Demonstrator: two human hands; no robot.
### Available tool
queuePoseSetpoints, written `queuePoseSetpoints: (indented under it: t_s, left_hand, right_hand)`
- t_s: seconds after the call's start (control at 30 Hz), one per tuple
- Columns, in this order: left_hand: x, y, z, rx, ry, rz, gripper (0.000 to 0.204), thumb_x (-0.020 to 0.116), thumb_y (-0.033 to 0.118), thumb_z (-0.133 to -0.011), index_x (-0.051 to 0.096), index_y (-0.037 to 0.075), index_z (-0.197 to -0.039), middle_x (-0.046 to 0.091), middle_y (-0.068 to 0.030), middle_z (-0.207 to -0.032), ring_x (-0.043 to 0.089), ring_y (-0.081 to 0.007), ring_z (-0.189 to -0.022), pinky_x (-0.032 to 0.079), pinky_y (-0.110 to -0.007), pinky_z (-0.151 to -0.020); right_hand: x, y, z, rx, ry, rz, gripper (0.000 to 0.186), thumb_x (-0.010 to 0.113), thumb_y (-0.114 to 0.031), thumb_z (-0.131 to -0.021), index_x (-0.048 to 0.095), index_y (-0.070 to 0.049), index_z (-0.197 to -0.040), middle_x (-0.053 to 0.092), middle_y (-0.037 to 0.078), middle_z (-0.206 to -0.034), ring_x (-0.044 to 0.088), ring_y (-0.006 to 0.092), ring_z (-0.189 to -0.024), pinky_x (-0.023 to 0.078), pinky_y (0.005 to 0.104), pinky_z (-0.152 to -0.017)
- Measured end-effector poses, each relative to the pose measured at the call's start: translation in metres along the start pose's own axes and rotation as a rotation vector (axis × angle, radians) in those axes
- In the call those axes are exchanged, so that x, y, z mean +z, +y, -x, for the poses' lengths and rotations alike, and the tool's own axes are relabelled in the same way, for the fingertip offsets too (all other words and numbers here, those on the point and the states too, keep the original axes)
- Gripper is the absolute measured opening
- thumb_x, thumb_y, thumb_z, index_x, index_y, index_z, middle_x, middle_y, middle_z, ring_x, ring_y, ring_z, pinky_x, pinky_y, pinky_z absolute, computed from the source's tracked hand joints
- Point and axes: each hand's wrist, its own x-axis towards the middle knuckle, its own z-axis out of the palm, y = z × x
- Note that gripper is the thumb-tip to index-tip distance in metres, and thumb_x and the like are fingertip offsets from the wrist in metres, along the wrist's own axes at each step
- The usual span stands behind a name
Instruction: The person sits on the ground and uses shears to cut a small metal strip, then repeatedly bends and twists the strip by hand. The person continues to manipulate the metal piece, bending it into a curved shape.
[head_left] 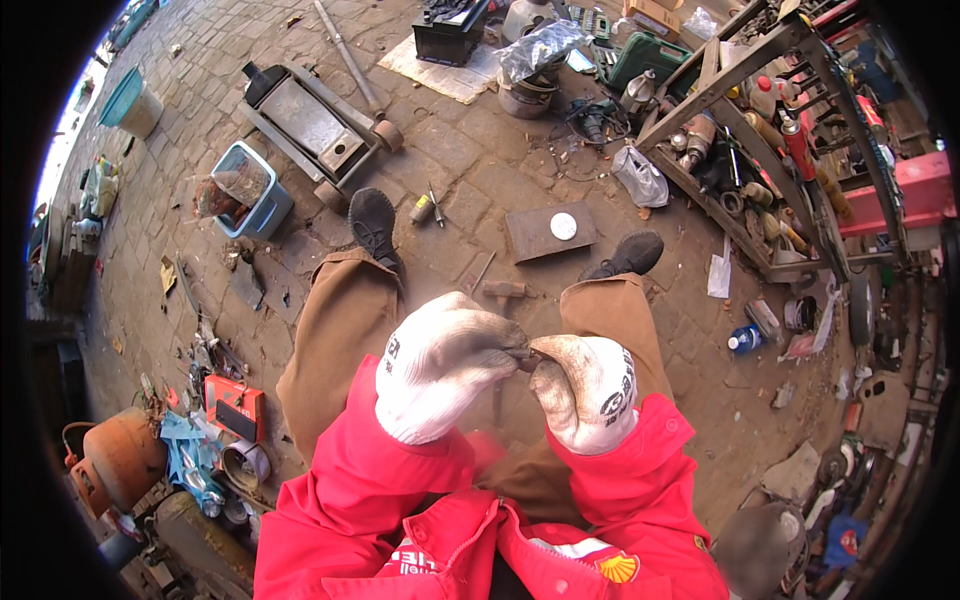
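Red-sleeved, the left arm (345, 455) and right arm (645, 490) bend inward in front of the jacket (545, 570), as I see it from here. The left hand (440, 360), white-gloved, is up ahead of the jacket's left side, its fingers (490, 335) folded together and pointing across to the right. Ahead of the jacket's right side, the right hand (585, 390), gloved alike, is curled, its soiled fingertips turned to meet the other's. Whether they pinch anything, I can't tell. Farther out from the jacket, the left leg (335, 345) and right leg (620, 315) are spread apart.

Red jacket (452, 535), off-white gloves (435, 365)
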Motion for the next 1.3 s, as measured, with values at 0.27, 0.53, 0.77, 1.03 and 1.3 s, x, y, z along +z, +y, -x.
queuePoseSetpoints:
  t_s: [0.27,0.53,0.77,1.03,1.3]
  left_hand:
    - [0.000,0.002,-0.001,0.016,0.001,-0.065,0.022,0.067,-0.001,-0.074,0.070,-0.004,-0.095,0.060,-0.0103,-0.085,0.059,-0.0151,-0.067,0.044,-0.026,-0.056]
    - [-0.002,0.000,-0.003,0.048,-0.022,-0.114,0.020,0.069,0.000,-0.074,0.070,-0.004,-0.094,0.060,-0.0097,-0.084,0.059,-0.0152,-0.067,0.045,-0.026,-0.055]
    - [-0.004,-0.002,-0.001,0.073,-0.021,-0.110,0.022,0.067,0.002,-0.074,0.070,-0.005,-0.095,0.059,-0.0095,-0.085,0.060,-0.0153,-0.067,0.046,-0.025,-0.055]
    - [0.006,0.002,0.000,-0.103,0.043,0.125,0.022,0.066,-0.003,-0.072,0.069,-0.006,-0.094,0.059,-0.0087,-0.084,0.059,-0.0147,-0.068,0.045,-0.025,-0.058]
    - [0.004,0.006,-0.001,-0.235,0.015,0.107,0.019,0.067,-0.005,-0.074,0.069,-0.006,-0.093,0.058,-0.0055,-0.081,0.057,-0.0108,-0.068,0.044,-0.024,-0.058]
  right_hand:
    - [-0.001,-0.001,-0.001,-0.051,0.001,0.086,0.031,0.070,-0.011,-0.079,0.062,0.000,-0.107,0.068,0.016,-0.085,0.066,0.0346,-0.070,0.053,0.0419,-0.063]
    - [-0.001,-0.001,0.001,-0.025,-0.011,0.096,0.029,0.068,-0.013,-0.081,0.062,-0.001,-0.107,0.067,0.015,-0.084,0.065,0.0341,-0.069,0.053,0.0418,-0.063]
    - [0.004,0.001,0.000,-0.021,-0.012,0.085,0.023,0.067,-0.014,-0.082,0.061,-0.002,-0.101,0.060,0.013,-0.069,0.060,0.0327,-0.059,0.048,0.0418,-0.055]
    - [0.006,0.003,-0.001,0.003,-0.043,0.031,0.016,0.067,-0.011,-0.079,0.062,-0.004,-0.093,0.058,0.011,-0.065,0.058,0.0309,-0.055,0.046,0.0409,-0.052]
    - [0.010,0.001,-0.002,-0.038,0.038,0.146,0.012,0.067,-0.011,-0.078,0.060,-0.006,-0.085,0.054,0.010,-0.063,0.055,0.0299,-0.053,0.045,0.0402,-0.051]
